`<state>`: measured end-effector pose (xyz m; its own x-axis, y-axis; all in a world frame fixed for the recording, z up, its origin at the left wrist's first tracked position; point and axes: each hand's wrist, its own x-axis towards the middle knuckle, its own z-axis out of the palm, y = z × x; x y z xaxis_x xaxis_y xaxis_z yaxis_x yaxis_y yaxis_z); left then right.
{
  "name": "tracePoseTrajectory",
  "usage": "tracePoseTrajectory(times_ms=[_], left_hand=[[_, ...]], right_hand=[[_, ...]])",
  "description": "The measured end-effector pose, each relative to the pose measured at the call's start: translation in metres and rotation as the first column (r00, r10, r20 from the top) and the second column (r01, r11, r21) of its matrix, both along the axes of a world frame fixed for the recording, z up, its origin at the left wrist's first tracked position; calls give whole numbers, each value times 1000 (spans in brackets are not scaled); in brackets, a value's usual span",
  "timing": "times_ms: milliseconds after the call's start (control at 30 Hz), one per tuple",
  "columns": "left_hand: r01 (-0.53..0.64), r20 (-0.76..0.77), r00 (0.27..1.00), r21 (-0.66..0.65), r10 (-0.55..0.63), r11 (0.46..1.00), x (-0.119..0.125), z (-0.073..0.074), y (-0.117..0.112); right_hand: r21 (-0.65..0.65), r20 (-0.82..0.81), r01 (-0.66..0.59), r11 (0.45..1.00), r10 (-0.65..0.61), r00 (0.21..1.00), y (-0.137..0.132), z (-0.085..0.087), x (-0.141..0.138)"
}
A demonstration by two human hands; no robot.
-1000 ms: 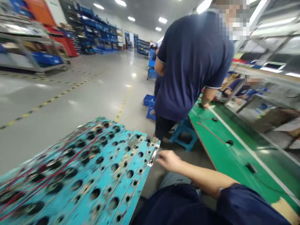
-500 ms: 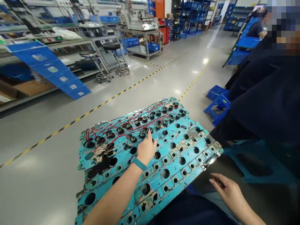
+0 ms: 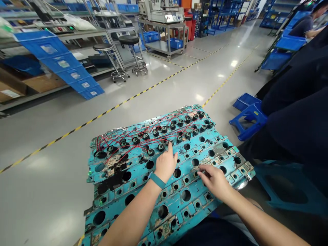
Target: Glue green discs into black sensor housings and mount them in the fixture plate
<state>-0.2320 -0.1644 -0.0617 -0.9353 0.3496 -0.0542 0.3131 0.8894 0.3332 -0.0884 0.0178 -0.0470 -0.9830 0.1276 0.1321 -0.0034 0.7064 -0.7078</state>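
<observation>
From the head view, we see a turquoise perforated fixture board (image 3: 114,208) spread before us, slanting away to the far right; what bears it is hidden from us. Black round components (image 3: 179,138) sit in two rows along its far side, seemingly set in holes so they keep upright and evenly spaced. Their red wires (image 3: 98,141) trail left across the far rows, which leaves the nearer holes uncrossed.

Our left hand (image 3: 165,164), a teal wristband (image 3: 157,180) behind it, has its index finger stretched onto one component in the nearer row, perhaps to steady it; the thumb stands apart and we grasp nothing visible. Our right hand (image 3: 216,181) hovers over the board's right half, thumb and fingers nearly together; whether something small is between them, we cannot tell.

The right forearm partly covers the board's near right edge. Close on the right, a person in dark clothing (image 3: 299,112) and a blue plastic stool (image 3: 249,118) limit our room. Striped floor tape (image 3: 120,104) runs beyond the board, with black-topped stools (image 3: 128,40) farther off.
</observation>
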Motion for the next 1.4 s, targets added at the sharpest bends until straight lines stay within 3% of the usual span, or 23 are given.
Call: tracePoseTrajectory(times_ms=[100,200,300,433,567,700,867,967,1067,1133,1233,1300,1400], left_hand=[[-89,9,996,171,89,981,-2,-6,2],[-145,38,989,254,140,956,-8,-14,10],[-212,62,977,329,203,920,-18,-22,23],[-285,56,956,392,287,875,-28,-28,36],[-312,15,940,438,340,843,-31,-22,40],[-276,-77,932,483,354,831,-29,7,31],[-208,-231,898,526,374,824,-22,74,0],[-47,-445,835,531,325,846,5,117,-25],[200,-556,822,486,124,851,57,137,-41],[359,-495,865,490,-86,794,99,130,-43],[533,-331,846,545,-418,647,156,97,-37],[597,-289,795,524,-533,607,182,71,-31],[692,-328,720,405,-612,597,205,43,-23]], right_hand=[[-49,-51,-59,997,56,997,-18,13,-27],[-79,-49,-89,993,85,995,-24,23,-25],[-85,1,-43,995,43,999,-15,20,0],[-101,104,93,991,-82,991,6,2,45],[-109,165,223,969,-204,965,25,-7,85],[-99,171,273,957,-254,952,37,-2,112],[-128,172,286,950,-263,949,40,15,129],[-153,171,289,945,-263,950,37,33,135],[-201,174,277,940,-244,954,33,55,140],[-266,186,274,924,-230,955,28,68,142],[-403,224,239,883,-158,962,17,83,142],[-485,251,175,857,-55,966,8,87,140],[-575,312,53,817,159,937,-7,86,137]])
